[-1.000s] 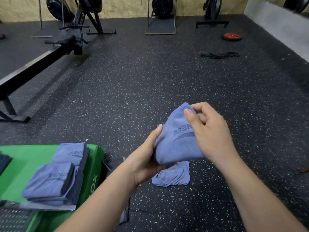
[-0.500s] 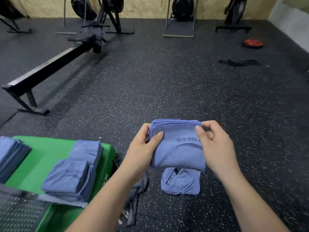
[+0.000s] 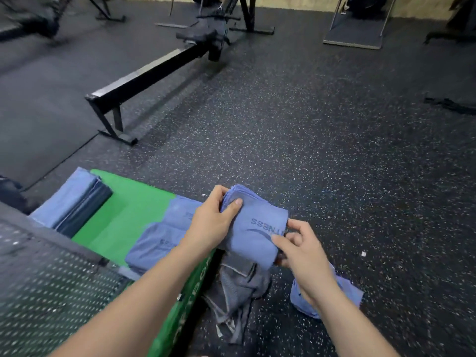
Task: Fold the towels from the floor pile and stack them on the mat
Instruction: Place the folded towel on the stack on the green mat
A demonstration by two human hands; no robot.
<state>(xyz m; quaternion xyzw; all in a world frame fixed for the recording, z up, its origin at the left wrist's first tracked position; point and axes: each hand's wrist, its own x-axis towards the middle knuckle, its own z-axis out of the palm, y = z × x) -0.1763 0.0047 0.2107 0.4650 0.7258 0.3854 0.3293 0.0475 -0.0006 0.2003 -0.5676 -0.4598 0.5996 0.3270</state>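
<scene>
I hold a folded blue towel (image 3: 253, 235) with dark lettering in both hands, just above the right edge of the green mat (image 3: 121, 215). My left hand (image 3: 211, 222) grips its upper left corner, thumb on top. My right hand (image 3: 301, 251) pinches its right edge. A stack of folded blue towels (image 3: 159, 240) lies on the mat under my left forearm, and another folded stack (image 3: 72, 199) sits at the mat's far left. On the floor below my hands lie a crumpled grey towel (image 3: 237, 287) and a blue towel (image 3: 350, 292).
A black rowing machine rail (image 3: 154, 73) runs across the speckled rubber floor beyond the mat. A perforated dark panel (image 3: 43, 279) covers the near left. A black strap (image 3: 448, 104) lies at the far right, and gym stands line the back wall.
The folded towel has moved left and down toward the green mat with both hands on it. My view has swung left, bringing the mat and its stacks closer to centre.
</scene>
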